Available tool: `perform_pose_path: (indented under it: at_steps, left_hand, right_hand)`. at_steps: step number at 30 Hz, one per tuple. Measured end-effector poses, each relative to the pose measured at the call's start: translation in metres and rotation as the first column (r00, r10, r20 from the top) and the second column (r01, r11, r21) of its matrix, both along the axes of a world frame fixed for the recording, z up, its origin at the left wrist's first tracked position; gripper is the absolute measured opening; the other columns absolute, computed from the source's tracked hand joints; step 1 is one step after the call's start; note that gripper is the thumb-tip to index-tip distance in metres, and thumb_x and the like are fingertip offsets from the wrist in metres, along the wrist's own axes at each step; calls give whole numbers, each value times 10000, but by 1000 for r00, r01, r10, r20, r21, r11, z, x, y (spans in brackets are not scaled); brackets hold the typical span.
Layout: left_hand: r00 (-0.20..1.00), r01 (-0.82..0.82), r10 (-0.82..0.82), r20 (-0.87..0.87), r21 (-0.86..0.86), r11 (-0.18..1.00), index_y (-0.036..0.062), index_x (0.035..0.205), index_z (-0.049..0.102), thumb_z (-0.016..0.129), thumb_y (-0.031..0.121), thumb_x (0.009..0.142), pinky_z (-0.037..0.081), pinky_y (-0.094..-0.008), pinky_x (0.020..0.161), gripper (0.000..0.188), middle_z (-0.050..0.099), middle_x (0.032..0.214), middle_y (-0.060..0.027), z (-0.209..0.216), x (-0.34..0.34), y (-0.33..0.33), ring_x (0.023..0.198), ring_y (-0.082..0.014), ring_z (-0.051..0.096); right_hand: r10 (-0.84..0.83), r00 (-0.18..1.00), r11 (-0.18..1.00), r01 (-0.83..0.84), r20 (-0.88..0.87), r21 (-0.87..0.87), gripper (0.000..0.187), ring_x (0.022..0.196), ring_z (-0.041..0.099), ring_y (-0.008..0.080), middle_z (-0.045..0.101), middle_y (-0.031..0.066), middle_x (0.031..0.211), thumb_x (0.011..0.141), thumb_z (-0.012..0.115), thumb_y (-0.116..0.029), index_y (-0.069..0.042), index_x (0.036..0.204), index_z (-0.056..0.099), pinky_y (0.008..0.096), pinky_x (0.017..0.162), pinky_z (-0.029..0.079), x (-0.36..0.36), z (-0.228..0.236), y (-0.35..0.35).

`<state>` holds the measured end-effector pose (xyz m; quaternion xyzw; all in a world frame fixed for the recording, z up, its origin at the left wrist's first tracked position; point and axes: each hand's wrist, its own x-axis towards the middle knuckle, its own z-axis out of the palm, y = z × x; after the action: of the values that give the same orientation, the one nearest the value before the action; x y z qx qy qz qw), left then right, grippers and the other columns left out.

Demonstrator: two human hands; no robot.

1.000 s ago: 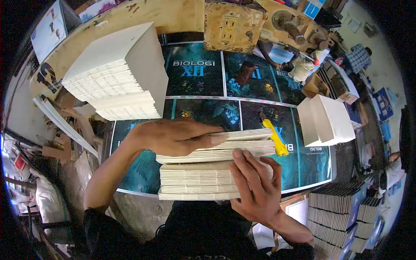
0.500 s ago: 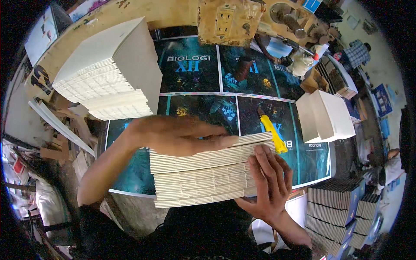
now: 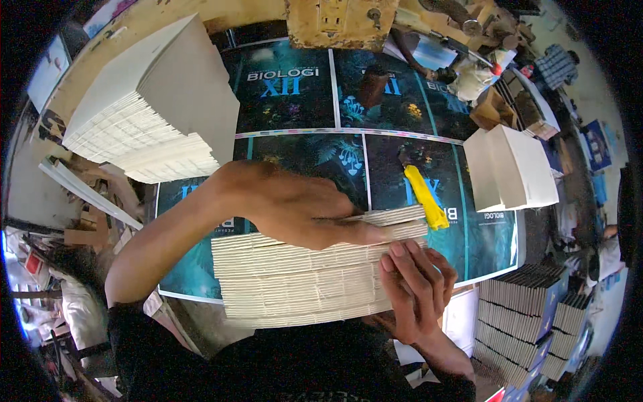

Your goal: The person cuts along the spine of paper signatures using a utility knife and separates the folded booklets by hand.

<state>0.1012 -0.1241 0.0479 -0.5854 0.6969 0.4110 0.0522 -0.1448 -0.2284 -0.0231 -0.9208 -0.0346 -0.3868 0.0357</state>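
A thick stack of sewn book blocks [image 3: 301, 285] with cream, ridged spines stands in front of my body, spines toward me. My left hand [image 3: 284, 208] reaches across its top and is closed around the uppermost book blocks [image 3: 396, 216], thumb along their spines. Those upper blocks are parted a little at the right, with a gap between layers. At the stack's right end my right hand [image 3: 418, 285] grips the corner with bent fingers, its thumb hidden lower down. Just beyond lies a yellow-handled tool [image 3: 424, 194]; its dark end is hard to make out.
Dark teal printed cover sheets [image 3: 281, 110] spread under the work. A tall pile of unbound book blocks [image 3: 194, 87] stands at left, a smaller one [image 3: 516, 167] at right. Covered books [image 3: 512, 321] are piled at lower right. A person in a checked shirt [image 3: 558, 63] is far right.
My left hand has moved slightly right and down, its thumb now over the spines near the right end. The upper blocks have parted more. The right hand keeps its place at the corner.
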Motion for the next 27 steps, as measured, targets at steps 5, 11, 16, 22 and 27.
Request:
perform_pose_path:
  at_steps: [5, 11, 16, 22, 27]
  left_hand:
    - [982, 184, -188, 15, -292, 939, 293, 1603, 304, 376, 256, 1088, 542, -458, 826, 521, 625, 1046, -174, -20, 6, 8, 979, -358, 651]
    - [997, 51, -51, -61, -3, 999, 245, 1608, 285, 343, 291, 1101, 542, -481, 824, 513, 631, 1041, -207, 2, -2, -2, 984, -372, 654]
    - [963, -237, 246, -113, 90, 967, 119, 1368, 573, 239, 516, 1107, 535, -510, 844, 581, 676, 980, -233, 12, -7, 1, 962, -385, 677]
    - [946, -268, 294, -133, 181, 946, 88, 1367, 603, 276, 607, 1085, 538, -477, 875, 675, 707, 1087, -256, 8, -2, -2, 967, -409, 679]
    - [952, -262, 279, -125, 133, 956, 127, 1412, 581, 261, 611, 1084, 533, -498, 860, 666, 704, 1079, -257, 9, -4, -4, 941, -406, 676]
  right_hand:
    - [83, 979, 986, -54, -187, 155, 743, 1092, 596, 385, 608, 170, 1242, 751, 857, -458, 14, 1239, 556, 539, 902, 469, -6, 14, -7]
    - [36, 970, 985, 6, -238, 174, 831, 1029, 574, 405, 556, 216, 1187, 676, 919, -404, 10, 1268, 507, 546, 870, 467, 5, 29, 2]
    - [-34, 985, 983, 64, -171, 172, 840, 1015, 556, 412, 539, 215, 1144, 607, 944, -381, 28, 1222, 546, 540, 880, 473, 16, 26, -3]
    - [-68, 926, 994, 96, -372, 59, 826, 1057, 542, 396, 532, 177, 1155, 604, 938, -390, -8, 1237, 570, 541, 897, 453, 9, 38, -5]
    - [3, 944, 984, 56, -330, 169, 753, 1081, 539, 410, 510, 185, 1222, 627, 934, -373, -27, 1185, 565, 566, 919, 433, 11, 29, -8]
